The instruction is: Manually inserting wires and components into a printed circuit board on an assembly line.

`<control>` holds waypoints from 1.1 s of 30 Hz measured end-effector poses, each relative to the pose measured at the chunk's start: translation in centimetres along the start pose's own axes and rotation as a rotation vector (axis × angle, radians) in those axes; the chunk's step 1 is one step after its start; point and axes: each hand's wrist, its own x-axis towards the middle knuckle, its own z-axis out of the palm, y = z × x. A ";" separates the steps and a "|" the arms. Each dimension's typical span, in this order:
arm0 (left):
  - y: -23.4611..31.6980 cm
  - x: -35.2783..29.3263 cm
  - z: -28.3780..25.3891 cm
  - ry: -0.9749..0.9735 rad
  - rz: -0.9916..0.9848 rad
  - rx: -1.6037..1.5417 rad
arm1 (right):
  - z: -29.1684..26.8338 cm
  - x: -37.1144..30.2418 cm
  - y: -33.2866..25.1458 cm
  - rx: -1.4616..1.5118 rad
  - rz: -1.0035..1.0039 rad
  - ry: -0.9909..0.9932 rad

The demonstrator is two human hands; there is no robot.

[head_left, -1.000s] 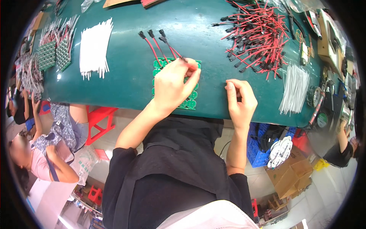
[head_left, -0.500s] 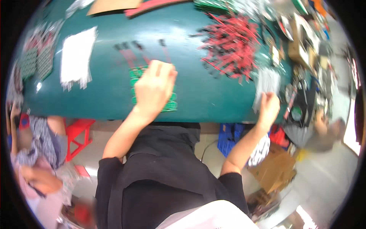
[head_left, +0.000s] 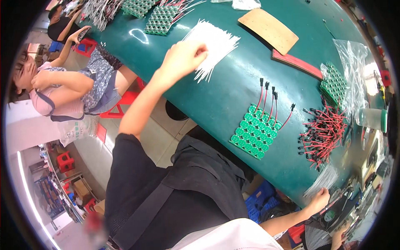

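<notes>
My left hand reaches over the near edge of a pile of thin white wires, thumb and fingers curled together; what they pinch, if anything, is hidden. At the lower right, my right hand is closed at the near end of a bundle of thin pale grey wires; its fingertips are too small to read. Between the hands lies a green circuit board panel of round segments. Several red leads with black connectors stick out from its far edge.
A heap of red leads with black connectors lies right of the panel. Beyond are stacked green boards, a brown board, a red strip and a clear jar. A person sits at the left.
The view has swung left. My left hand has gone from above the circuit board panel to the white wire pile. My right hand remains by the pale grey bundle.
</notes>
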 end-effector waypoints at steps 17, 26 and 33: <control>-2.4 4.9 -0.3 -0.309 -0.091 -0.119 | -5.9 -2.6 -4.0 1.142 0.109 -0.022; -3.5 2.2 -2.1 -0.373 -0.413 -0.788 | -6.5 -8.0 -18.0 1.324 0.100 0.100; 2.3 -3.9 1.5 0.039 -0.159 -0.903 | -2.4 -8.6 -24.3 1.054 -0.147 0.313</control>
